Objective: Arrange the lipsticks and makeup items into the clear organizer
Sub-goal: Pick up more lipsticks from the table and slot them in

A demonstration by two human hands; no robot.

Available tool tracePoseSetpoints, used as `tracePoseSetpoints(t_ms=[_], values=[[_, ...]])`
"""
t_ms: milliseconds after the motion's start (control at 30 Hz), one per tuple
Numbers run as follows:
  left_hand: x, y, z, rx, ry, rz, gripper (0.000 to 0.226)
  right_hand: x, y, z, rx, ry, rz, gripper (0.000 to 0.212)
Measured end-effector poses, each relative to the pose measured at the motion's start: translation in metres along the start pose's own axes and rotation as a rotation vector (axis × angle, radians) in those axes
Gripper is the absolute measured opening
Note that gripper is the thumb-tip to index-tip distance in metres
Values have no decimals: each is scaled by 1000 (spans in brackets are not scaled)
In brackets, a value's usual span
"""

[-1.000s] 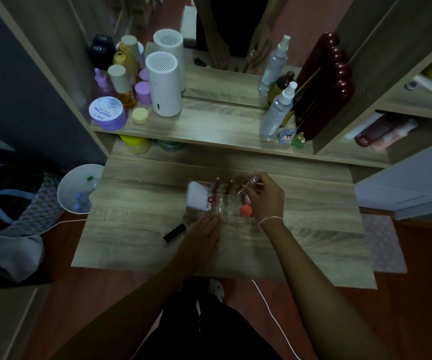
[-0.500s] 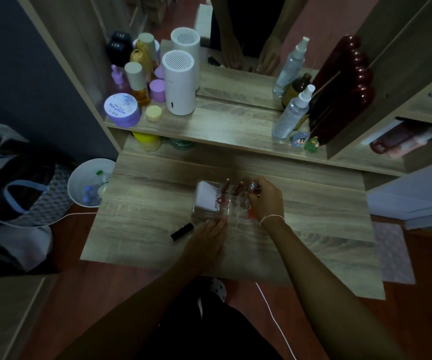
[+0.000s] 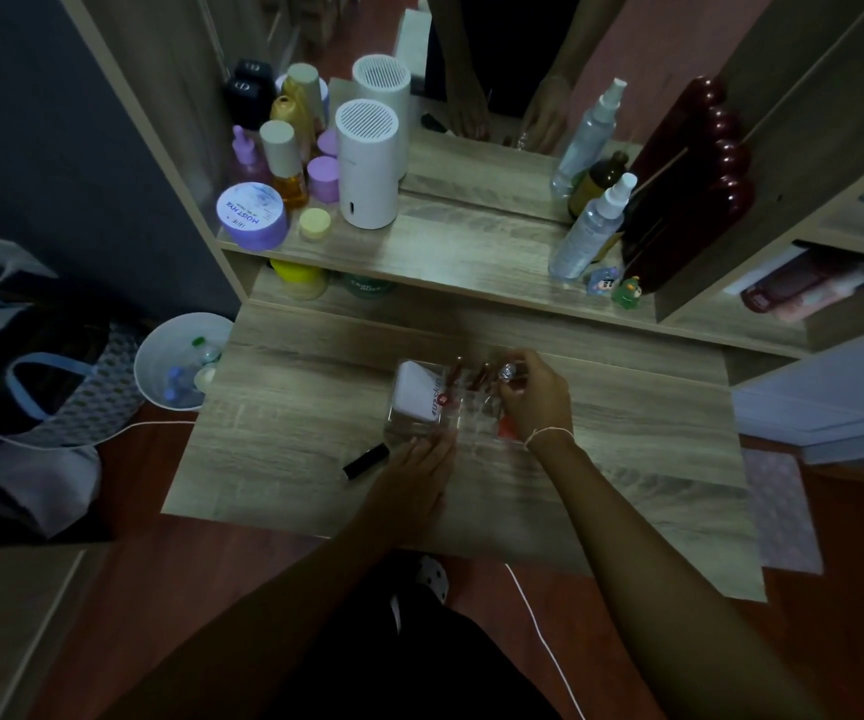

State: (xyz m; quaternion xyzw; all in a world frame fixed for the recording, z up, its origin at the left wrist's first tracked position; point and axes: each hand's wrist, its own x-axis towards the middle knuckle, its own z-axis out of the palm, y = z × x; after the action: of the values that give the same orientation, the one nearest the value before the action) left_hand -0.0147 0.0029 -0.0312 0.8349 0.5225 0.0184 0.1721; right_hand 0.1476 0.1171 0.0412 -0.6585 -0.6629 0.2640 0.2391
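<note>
head view, right hand (image 3: 536, 402) over clear organizer (image 3: 476, 423)

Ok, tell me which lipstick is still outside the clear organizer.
The black lipstick, lying on its side on the desk just left of the left hand. The reddish ones stand inside the clear organizer.

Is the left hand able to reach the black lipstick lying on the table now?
Probably yes. The black lipstick lies on bare table just left of the left hand, nothing between them. That hand rests against the clear organizer and appears empty.
</note>
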Motion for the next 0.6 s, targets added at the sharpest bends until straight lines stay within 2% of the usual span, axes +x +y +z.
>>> tracePoseSetpoints(t_ms=[233, 367, 467, 533, 600], values=[[-2, -3, -2, -12, 3, 22, 65, -7, 3, 1, 15, -32, 30, 43], [-8, -3, -8, -80, 96, 43, 61, -18, -3, -2, -33, 92, -22, 50], [-22, -6, -10, -150, 184, 45, 56, -38, -14, 0, 6, 211, -46, 43], [-35, -12, -12, -205, 224, 5, 59, -55, -20, 6, 30, 176, -104, 35], [-50, -22, -13, -220, 256, -53, 55, -72, -24, 21, 37, 64, -160, 33]])
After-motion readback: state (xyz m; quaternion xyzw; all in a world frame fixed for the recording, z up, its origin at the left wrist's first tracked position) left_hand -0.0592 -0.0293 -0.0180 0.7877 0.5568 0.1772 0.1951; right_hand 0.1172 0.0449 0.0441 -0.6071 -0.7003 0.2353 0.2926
